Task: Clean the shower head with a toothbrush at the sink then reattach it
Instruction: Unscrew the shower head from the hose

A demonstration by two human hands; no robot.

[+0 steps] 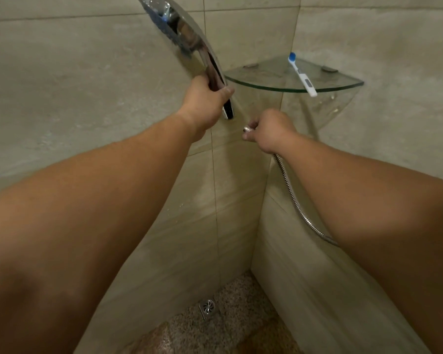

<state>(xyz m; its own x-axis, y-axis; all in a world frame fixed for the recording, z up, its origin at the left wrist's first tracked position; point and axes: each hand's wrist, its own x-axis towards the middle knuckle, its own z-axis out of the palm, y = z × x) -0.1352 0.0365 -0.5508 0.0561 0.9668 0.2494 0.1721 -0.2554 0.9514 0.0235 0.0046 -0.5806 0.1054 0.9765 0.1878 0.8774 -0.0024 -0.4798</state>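
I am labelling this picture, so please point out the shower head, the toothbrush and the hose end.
shower head [174, 29]: head view, on its chrome round face.
toothbrush [301, 74]: head view, on its white handle.
hose end [246, 129]: head view, on the metal nut.

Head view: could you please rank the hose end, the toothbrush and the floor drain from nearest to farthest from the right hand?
From the right hand:
1. Hose end, pinched in its fingers.
2. Toothbrush, up right on the glass shelf.
3. Floor drain, far below.

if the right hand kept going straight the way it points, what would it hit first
Likely the handle end of the shower head held in the left hand; the right hand, pinching the hose end, aims up-left at it. Depth is unclear, so it could reach the tiled wall instead.
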